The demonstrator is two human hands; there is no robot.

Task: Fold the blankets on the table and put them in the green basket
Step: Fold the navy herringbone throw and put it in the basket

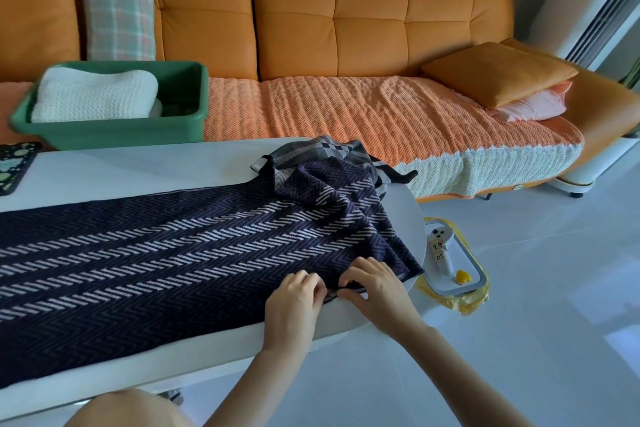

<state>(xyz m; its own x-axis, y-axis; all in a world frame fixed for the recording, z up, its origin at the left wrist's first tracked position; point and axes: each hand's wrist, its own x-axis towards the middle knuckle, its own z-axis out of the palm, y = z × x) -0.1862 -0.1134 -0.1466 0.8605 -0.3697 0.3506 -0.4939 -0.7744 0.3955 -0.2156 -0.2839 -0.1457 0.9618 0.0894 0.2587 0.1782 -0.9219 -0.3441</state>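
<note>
A: Only the head view to go through. Where is the blanket lying?

B: The blanket is lying spread along the table, its long axis running with the table's length, left to right. Its right end is bunching up in a heap at the table's right end.

A: And the hands?

B: Both are working at the table's near edge, toward the right end. The left hand is curling its fingers onto the blanket's near hem. The right hand is pinching the same hem just beside it. The two are nearly touching.

A: So which way is the cloth lying from them?

B: Nearly all of it is stretching away to the left along the table. The heap is sitting beyond the hands, toward the table's far right edge. I'm judging that the fold will have to follow that long axis, with the pinched corner travelling left or across to the far edge.

A: Which hand is nearer the basket?

B: The left. The basket is sitting past the table's far left edge, with a white blanket lying in it already.

A: Anything unclear?

B: A grey checked cloth is showing at the table's far edge beside the heap. I'm not able to tell whether it's a second blanket or this one's reverse.
</note>
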